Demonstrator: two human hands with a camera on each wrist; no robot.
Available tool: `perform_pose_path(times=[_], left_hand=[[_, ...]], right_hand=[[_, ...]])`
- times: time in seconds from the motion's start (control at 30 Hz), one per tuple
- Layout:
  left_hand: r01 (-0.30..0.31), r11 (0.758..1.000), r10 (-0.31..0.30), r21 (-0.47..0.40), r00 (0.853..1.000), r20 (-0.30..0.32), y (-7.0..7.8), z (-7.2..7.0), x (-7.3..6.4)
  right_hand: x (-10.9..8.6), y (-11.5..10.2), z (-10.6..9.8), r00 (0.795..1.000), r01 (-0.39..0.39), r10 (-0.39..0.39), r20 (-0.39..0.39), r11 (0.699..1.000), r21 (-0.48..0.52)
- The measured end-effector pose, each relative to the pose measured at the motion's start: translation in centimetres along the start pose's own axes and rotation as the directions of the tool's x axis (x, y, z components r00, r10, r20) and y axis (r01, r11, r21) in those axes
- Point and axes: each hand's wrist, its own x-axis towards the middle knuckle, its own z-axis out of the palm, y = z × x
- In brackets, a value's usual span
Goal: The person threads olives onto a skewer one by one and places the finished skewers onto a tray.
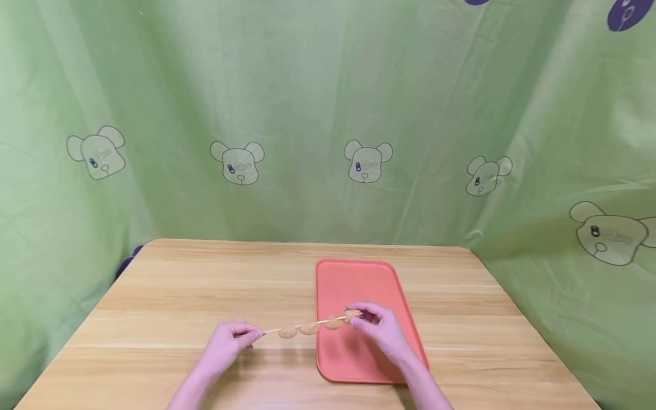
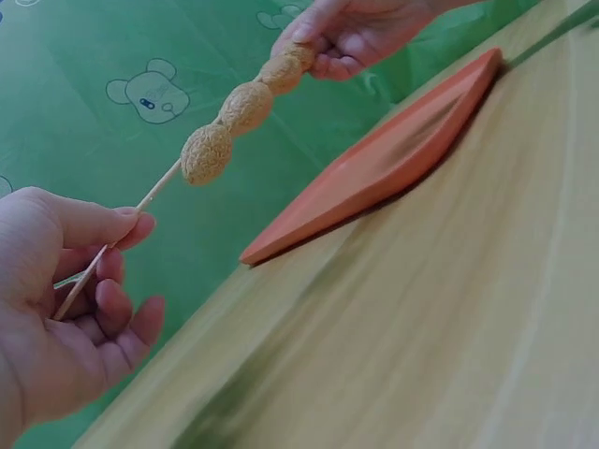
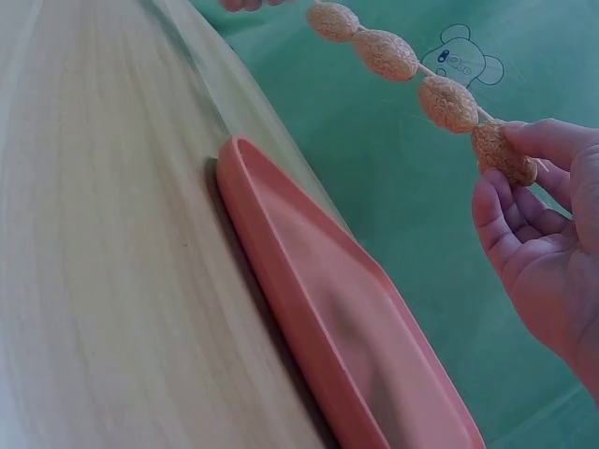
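A thin wooden skewer [image 2: 161, 185] carries several tan, rough-skinned oval balls [image 2: 247, 108] in a row, held up in the air across both hands. The left hand [image 1: 228, 343] pinches the bare end of the skewer between thumb and fingers, and its tail crosses the palm in the left wrist view. At the other end, the right hand [image 1: 380, 330] grips the outermost ball [image 3: 504, 154] with thumb and fingertips. Part of the row hangs over the left side of a flat coral-red tray [image 1: 342, 287].
The tray lies lengthwise on a light wood-grain table [image 1: 205, 273], right of its middle. Green curtains [image 1: 302, 85] printed with bear heads close in the back and both sides of the table.
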Motion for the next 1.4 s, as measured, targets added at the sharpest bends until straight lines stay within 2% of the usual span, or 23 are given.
perform_pose_path(times=[0.2,0.37,0.47,0.67,0.8,1.13,1.4], left_hand=[[0.014,1.000,-0.015,0.025,0.999,0.041,-0.7,0.5,-0.4],[-0.013,1.000,0.013,0.003,0.996,0.085,-1.1,0.6,-0.7],[-0.009,1.000,0.010,-0.015,0.994,0.105,-1.2,0.6,-0.9],[0.025,1.000,-0.024,0.000,0.985,0.173,-1.6,1.0,-1.0],[0.025,1.000,-0.023,-0.007,0.976,0.218,-1.9,1.3,-1.0],[0.042,0.999,-0.028,-0.034,0.939,0.344,-1.2,2.3,-1.0],[0.049,0.996,-0.013,-0.072,0.900,0.435,-0.4,3.5,-1.0]], right_hand=[[0.2,0.0,-0.1,0.998,-0.054,0.054,-0.010,0.998,0.017],[0.3,0.1,-0.3,0.996,-0.092,0.092,-0.021,0.995,0.036],[0.4,0.1,-0.4,0.994,-0.104,0.105,-0.023,0.994,0.031],[0.5,0.2,-0.8,0.997,-0.074,0.074,-0.016,0.997,0.016],[0.6,0.2,-1.0,0.999,-0.050,0.051,-0.003,0.999,0.013],[1.1,0.3,-1.6,0.997,-0.079,0.080,-0.020,0.997,0.022],[1.3,0.8,-2.0,0.987,-0.147,0.150,-0.057,0.987,0.058]])
